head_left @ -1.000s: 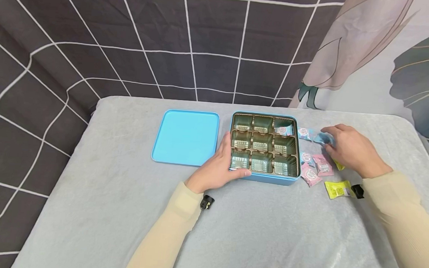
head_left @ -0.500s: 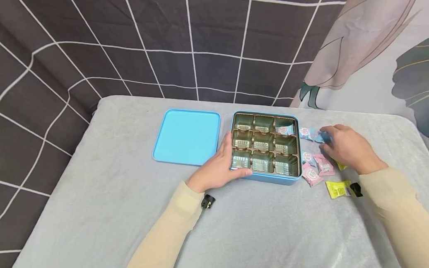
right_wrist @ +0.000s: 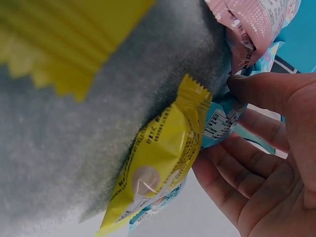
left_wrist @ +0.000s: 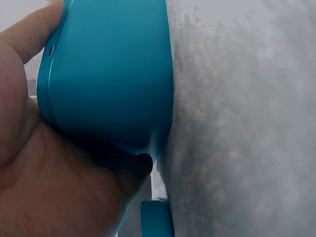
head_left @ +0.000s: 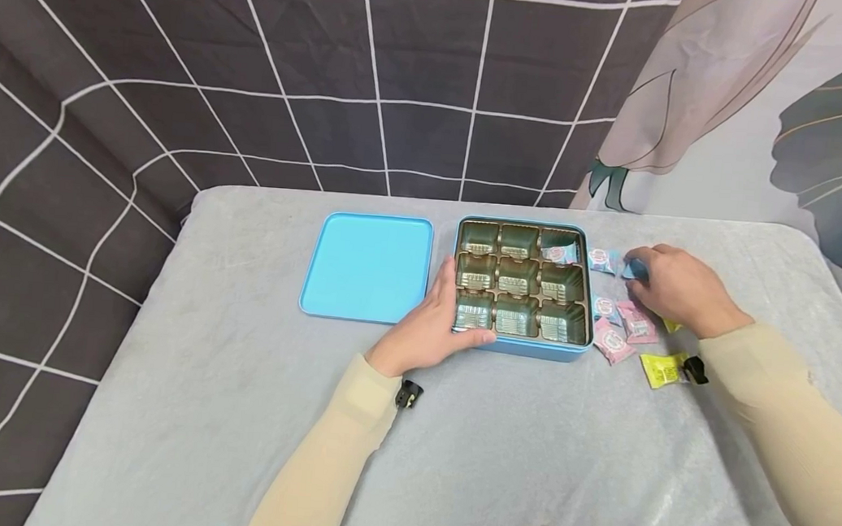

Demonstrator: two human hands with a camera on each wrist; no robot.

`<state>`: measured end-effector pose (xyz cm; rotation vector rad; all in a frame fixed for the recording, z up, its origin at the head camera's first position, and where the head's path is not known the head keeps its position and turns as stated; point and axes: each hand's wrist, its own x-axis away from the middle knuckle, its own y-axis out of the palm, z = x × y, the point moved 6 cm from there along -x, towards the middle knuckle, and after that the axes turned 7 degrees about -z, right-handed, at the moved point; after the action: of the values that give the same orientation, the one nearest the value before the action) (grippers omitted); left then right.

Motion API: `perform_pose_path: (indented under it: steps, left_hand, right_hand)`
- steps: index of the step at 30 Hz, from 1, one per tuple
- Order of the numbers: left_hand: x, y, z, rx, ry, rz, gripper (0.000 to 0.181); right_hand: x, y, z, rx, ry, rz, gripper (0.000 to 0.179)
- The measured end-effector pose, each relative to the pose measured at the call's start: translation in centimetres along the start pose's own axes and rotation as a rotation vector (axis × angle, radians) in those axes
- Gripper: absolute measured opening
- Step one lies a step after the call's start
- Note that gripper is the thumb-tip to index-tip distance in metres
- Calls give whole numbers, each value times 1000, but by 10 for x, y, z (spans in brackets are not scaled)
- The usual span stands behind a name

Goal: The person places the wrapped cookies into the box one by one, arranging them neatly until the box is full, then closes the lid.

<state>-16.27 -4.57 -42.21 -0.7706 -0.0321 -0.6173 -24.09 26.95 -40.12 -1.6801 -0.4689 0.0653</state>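
Compared with a second ago, the right hand [head_left: 685,290] has shifted only slightly, and less of the blue candy [right_wrist: 219,121] now shows at its fingertips in the head view. The left hand [head_left: 424,328] has stayed at the near left corner of the blue box [head_left: 541,351], and the one wrapped sweet [head_left: 559,254] in the far right compartment is unchanged.

The blue candy lies between the right thumb and fingers, which pinch it just above or on the table [head_left: 495,464]; whether it has left the cloth cannot be told. It is to the right of the box, at the far end of the loose pile. Another blue packet [head_left: 601,260] sits between it and the box. In the right wrist view, a yellow candy [right_wrist: 158,168] lies just beside it, near the fingertips.

The left hand is spread, fingers straight along the box's left wall and thumb along the near one. Nearer than the right hand are a pale blue packet [head_left: 607,310], two pink sweets [head_left: 637,322] and a yellow packet [head_left: 663,370]. The lid [head_left: 367,267] lies flat left of the box
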Motion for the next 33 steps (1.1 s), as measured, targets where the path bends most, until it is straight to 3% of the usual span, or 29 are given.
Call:
perform_pose_path:
  steps: [21,33]
  left_hand:
    - [0,-1,0,4,2,-3,121]
    - [-1,-1,0,3,0,-1,120]
  right_hand:
    - [6,-3,-2,-9,-10,27,41]
    - [9,-9,-6,5,-46,106,41]
